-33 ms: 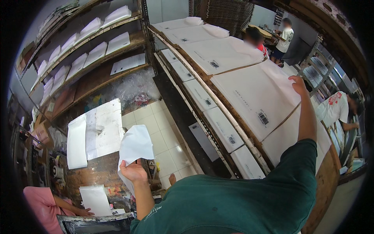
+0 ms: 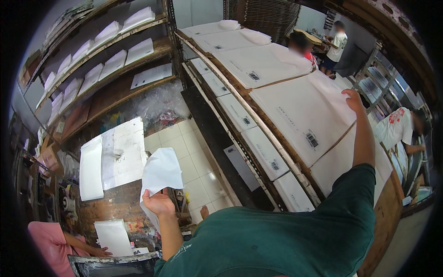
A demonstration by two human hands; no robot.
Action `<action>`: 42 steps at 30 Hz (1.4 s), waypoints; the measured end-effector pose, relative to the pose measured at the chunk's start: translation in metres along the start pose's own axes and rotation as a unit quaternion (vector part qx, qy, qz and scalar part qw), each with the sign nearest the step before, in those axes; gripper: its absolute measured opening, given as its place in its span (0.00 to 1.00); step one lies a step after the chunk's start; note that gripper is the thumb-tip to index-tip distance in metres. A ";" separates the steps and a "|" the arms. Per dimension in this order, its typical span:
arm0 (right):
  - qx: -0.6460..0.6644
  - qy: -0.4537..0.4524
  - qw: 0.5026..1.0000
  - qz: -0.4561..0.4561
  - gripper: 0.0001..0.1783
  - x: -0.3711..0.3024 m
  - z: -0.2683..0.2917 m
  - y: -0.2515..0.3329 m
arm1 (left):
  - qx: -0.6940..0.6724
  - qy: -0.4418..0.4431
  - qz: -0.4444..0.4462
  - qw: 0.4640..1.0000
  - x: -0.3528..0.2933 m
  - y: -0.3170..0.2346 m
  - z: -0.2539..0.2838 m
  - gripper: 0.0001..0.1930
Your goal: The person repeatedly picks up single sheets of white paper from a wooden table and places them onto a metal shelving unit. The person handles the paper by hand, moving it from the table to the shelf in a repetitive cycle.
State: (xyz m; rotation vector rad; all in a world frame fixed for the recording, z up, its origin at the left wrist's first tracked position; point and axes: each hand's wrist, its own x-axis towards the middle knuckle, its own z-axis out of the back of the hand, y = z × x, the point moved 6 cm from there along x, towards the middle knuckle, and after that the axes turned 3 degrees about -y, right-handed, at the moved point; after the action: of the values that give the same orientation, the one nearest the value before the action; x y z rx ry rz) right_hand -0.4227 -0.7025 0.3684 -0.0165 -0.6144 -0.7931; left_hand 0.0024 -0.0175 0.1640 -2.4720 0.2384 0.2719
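In my left hand (image 2: 159, 203) is a limp white sheet (image 2: 162, 168), held by its lower edge between thumb and fingers. It hangs over the near corner of a worn wooden table. My right arm stretches out over a shelf of flat white stacks. At the far right corner of one stack of printed white sheets (image 2: 300, 113), my right hand (image 2: 354, 101) has its fingers closed on the edge. That corner is a little lifted and curled. A small dark block of print shows on the stack's near side. The fingertips of my right hand are partly hidden.
More printed stacks (image 2: 265, 64) fill the shelf, with others on a tier below. At left, a rack (image 2: 122, 81) bears white stacks. On the table lies a stained white board (image 2: 122, 154). A person in pink (image 2: 50, 240) sits lower left; other people are at right.
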 end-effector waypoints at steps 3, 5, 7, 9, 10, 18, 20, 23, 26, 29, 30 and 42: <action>-0.020 -0.011 1.000 0.008 0.20 -0.002 0.006 0.009 | 0.011 0.023 0.006 1.000 0.004 0.003 -0.003 0.29; -0.036 0.010 0.999 -0.006 0.21 0.004 0.007 0.008 | 0.013 0.025 0.016 0.999 0.008 0.005 -0.008 0.29; -0.060 0.001 0.998 -0.005 0.21 0.008 0.009 0.016 | 0.004 0.034 0.018 0.999 0.005 0.005 -0.018 0.29; -0.070 -0.017 0.997 0.012 0.21 0.017 0.013 0.034 | -0.011 0.054 0.030 0.998 0.008 0.006 -0.029 0.28; -0.070 -0.030 0.997 0.027 0.21 0.026 0.019 0.048 | -0.021 0.071 0.045 0.996 0.013 0.010 -0.035 0.28; 0.209 0.132 0.948 0.203 0.23 0.124 -0.074 0.403 | -0.019 0.113 0.037 0.993 0.069 0.010 -0.107 0.24; 0.294 0.274 0.903 0.152 0.34 0.060 -0.081 0.527 | -0.020 0.105 -0.009 0.994 0.066 -0.008 -0.123 0.24; 0.376 0.337 0.847 0.169 0.47 -0.007 -0.143 0.579 | -0.078 0.182 0.019 0.980 0.056 -0.004 -0.157 0.23; 0.444 0.423 0.790 0.030 0.48 -0.087 -0.185 0.590 | -0.107 0.190 0.044 0.975 0.048 -0.003 -0.140 0.23; 0.648 0.472 0.584 -0.127 0.46 -0.145 -0.222 0.590 | -0.122 0.171 0.085 0.974 0.049 0.023 -0.097 0.26; 0.678 0.440 0.558 -0.188 0.49 -0.155 -0.237 0.584 | -0.106 0.140 0.091 0.980 0.041 0.029 -0.089 0.26; 0.743 0.538 0.174 -0.358 0.27 -0.266 -0.351 0.543 | -0.096 0.131 0.166 0.973 0.021 0.071 -0.041 0.23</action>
State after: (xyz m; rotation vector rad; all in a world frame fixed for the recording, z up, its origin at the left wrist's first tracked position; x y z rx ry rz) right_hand -0.0220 -0.2240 0.0532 2.7117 0.3802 -0.4666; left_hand 0.0120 -0.1006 0.1502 -2.6491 0.7743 0.1090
